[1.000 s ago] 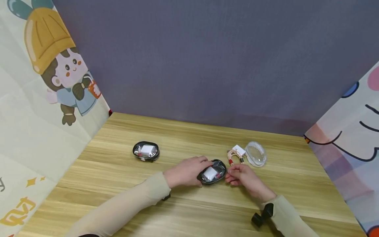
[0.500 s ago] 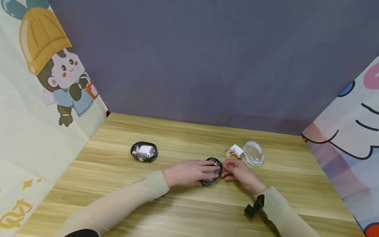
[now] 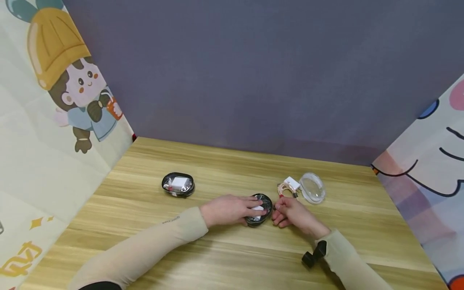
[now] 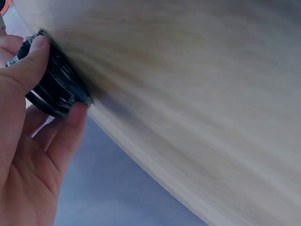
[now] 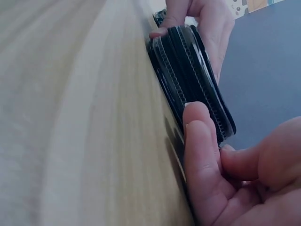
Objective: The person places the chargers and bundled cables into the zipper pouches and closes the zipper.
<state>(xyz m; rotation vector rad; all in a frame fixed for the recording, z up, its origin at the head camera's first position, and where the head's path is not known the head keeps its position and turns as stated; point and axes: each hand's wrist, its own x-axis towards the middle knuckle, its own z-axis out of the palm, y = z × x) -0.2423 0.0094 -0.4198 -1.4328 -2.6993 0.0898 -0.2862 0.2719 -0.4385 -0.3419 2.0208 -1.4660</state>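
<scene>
A small oval zip pouch (image 3: pixel 268 206), black-edged with a clear top, lies on the table with a white charger inside. My left hand (image 3: pixel 230 210) holds it from the left, fingers spread across the top. In the left wrist view, thumb and fingers clasp the pouch (image 4: pixel 63 82) around its side. At the opposite end is my right hand (image 3: pixel 295 215). The right wrist view shows its thumb and forefinger pinched together at the end of the zipper (image 5: pixel 195 75); the zipper pull is hidden between them. My left hand (image 5: pixel 214 21) shows beyond the pouch there.
A second zip pouch (image 3: pixel 177 184) with a white block inside lies at the left. Behind my right hand are a looped pinkish cable (image 3: pixel 286 187), a white charger (image 3: pixel 291 183) and a coiled white cable (image 3: pixel 312 188). A grey panel (image 3: pixel 246 80) stands along the table's back edge.
My left fingers have spread from the pouch's edge over its clear top. The right hand has moved slightly left, up to the pouch's end. The other items have stayed put.
</scene>
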